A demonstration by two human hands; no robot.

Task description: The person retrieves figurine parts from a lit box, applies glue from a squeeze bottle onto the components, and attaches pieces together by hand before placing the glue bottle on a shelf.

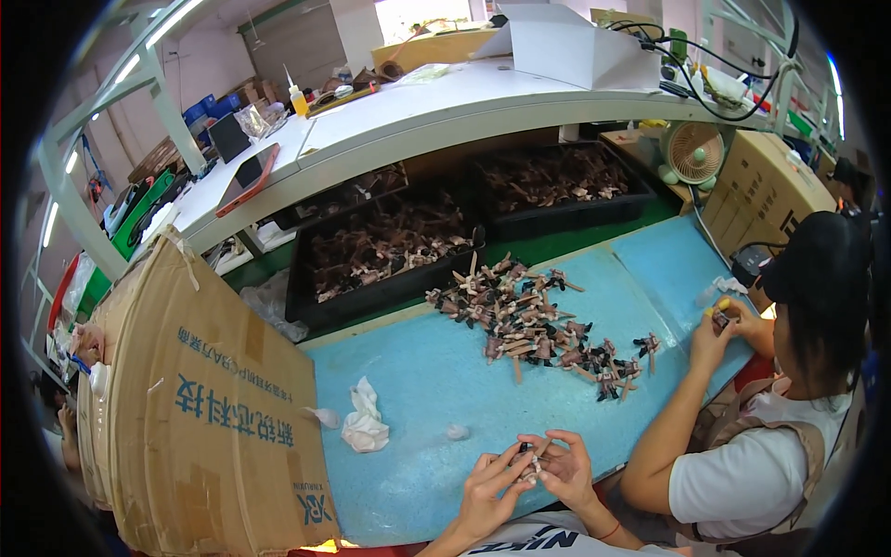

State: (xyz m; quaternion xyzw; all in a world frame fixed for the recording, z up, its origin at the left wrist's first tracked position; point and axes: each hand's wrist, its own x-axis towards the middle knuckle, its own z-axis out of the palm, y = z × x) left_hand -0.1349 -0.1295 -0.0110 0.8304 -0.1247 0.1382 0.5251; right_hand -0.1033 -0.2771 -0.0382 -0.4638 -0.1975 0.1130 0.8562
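Near the front edge of the blue-topped table (418,483), my left hand (492,485) and my right hand (570,475) meet with bent fingers around one small toy figure (529,461). It shows black, brown and pale parts, and the fingers cover much of it. A loose pile of similar small figures (520,311) lies farther back, some with tan stick-like parts poking out. To the left of my hands are a small whitish lump (457,432) and crumpled white tissue (366,422).
A large cardboard box (232,418) borders the table on the left. Two black trays (302,278) full of figures stand beyond it, under a white shelf (390,116). At the right, a co-worker's hands (729,320) hold a small item. A fan (694,153) and another carton (761,190) stand behind.
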